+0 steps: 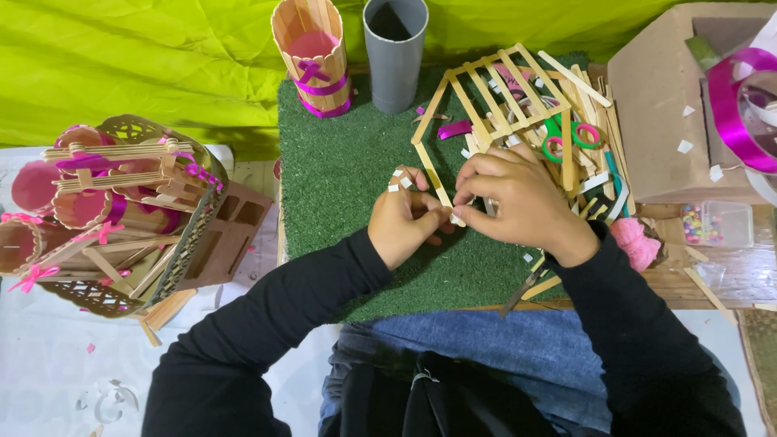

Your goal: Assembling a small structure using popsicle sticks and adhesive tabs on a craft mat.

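Soft, even light is falling from above, keeping the colours bright and leaving only a faint shadow under the left hand (pixel 405 222) and right hand (pixel 518 202) on the green turf mat (pixel 348 170). Nothing is glaring; the purple ribbon roll (pixel 740 105) is catching a mild sheen. Focus is holding sharp centrally, with the view bending slightly toward the edges.

Pale matt wooden stick frame (pixel 486 101) on rough green artificial turf (pixel 348 170), beside glossy magenta ribbon (pixel 732 105)
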